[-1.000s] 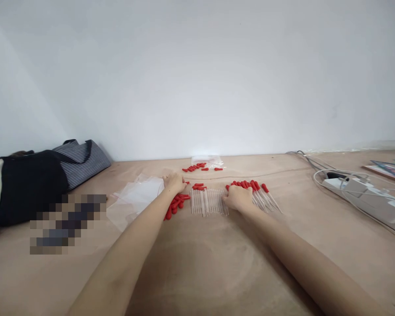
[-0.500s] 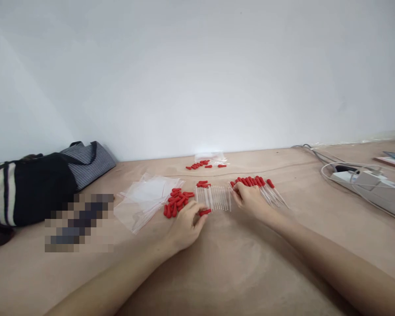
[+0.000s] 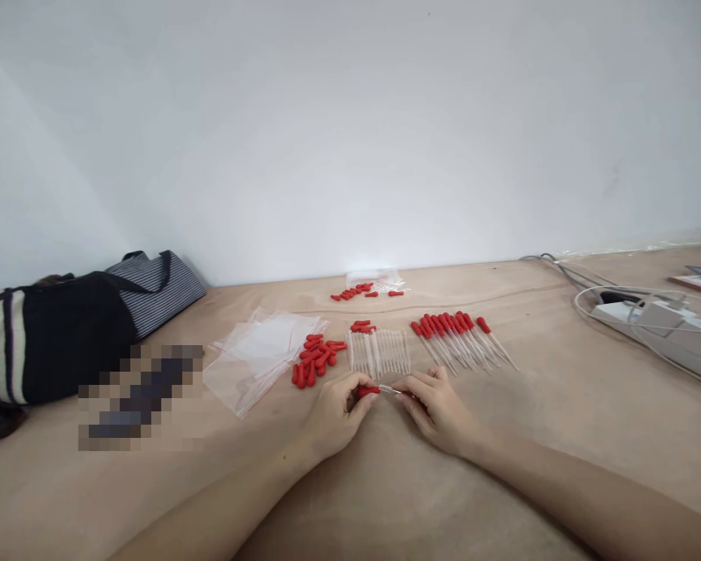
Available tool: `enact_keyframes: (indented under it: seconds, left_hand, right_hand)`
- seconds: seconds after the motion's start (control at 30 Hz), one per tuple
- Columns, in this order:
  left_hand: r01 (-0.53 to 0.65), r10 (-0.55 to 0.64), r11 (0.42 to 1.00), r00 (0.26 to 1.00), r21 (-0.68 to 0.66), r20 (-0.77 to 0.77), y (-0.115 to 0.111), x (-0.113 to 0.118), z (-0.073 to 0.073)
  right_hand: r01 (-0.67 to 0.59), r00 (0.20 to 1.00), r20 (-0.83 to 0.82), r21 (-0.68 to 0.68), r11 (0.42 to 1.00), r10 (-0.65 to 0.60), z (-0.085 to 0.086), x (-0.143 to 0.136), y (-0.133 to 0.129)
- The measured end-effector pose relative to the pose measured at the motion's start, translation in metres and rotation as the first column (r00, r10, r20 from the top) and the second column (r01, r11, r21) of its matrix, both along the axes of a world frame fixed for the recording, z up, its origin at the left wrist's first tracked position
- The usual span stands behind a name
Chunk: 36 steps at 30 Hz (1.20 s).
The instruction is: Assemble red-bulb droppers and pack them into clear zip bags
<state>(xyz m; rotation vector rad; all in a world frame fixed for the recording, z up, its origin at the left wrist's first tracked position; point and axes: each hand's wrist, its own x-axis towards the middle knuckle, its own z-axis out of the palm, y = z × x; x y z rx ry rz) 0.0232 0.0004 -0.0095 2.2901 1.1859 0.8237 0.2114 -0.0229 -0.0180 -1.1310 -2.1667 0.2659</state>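
My left hand (image 3: 337,413) pinches a red rubber dropper bulb (image 3: 368,391) between thumb and fingers. Facing it, my right hand (image 3: 444,411) grips a clear glass dropper tube (image 3: 389,388), whose end meets the bulb's open end; how deep it sits I cannot tell. Just beyond my hands lies a row of loose clear tubes (image 3: 379,353). To their right, droppers with red bulbs fitted (image 3: 447,326) lie side by side. A pile of loose red bulbs (image 3: 312,360) is by my left hand, and a few more bulbs (image 3: 362,326) rest behind the tubes.
Clear zip bags (image 3: 262,347) lie to the left. Near the wall are more red bulbs (image 3: 350,293) and a bag with thin tubes (image 3: 379,279). Dark bags (image 3: 75,327) stand far left. A power strip (image 3: 660,319) with cables is on the right.
My right hand has moved left and nearer from beside the fitted droppers, now holding a tube. The left hand has brought its bulb slightly nearer, and bulb and tube now meet.
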Motion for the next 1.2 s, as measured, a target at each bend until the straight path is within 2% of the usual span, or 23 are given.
enact_keyframes:
  seconds: [0.23,0.4,0.7,0.87,1.03,1.2]
  left_hand:
    - [-0.037,0.038,0.999,0.998,-0.022,0.044,-0.004,0.002,0.003]
    - [-0.030,0.032,0.999,0.996,-0.032,0.083,-0.006,0.003,0.003]
    - [-0.040,0.036,0.994,0.998,0.105,0.043,-0.010,0.003,0.002]
    - [-0.004,0.005,0.990,1.000,0.144,-0.007,-0.012,0.003,0.005]
    - [0.027,-0.018,0.985,0.999,0.169,-0.052,-0.013,0.004,0.004]
    - [0.018,-0.006,0.979,0.998,0.204,-0.061,-0.015,0.005,0.003]
  right_hand:
    - [-0.007,1.000,-0.014,-0.047,0.999,0.006,-0.001,0.002,-0.001]
    - [-0.011,1.000,-0.010,-0.032,0.999,0.011,0.000,0.002,-0.002]
    - [-0.055,0.998,-0.012,0.057,0.997,0.055,-0.002,0.003,-0.002]
    - [-0.086,0.996,0.035,0.106,0.991,0.082,0.000,0.006,-0.002]
    - [-0.072,0.989,0.136,0.156,0.985,0.051,0.004,0.007,-0.002]
    - [-0.063,0.993,0.111,0.142,0.988,0.048,0.005,0.004,-0.002]
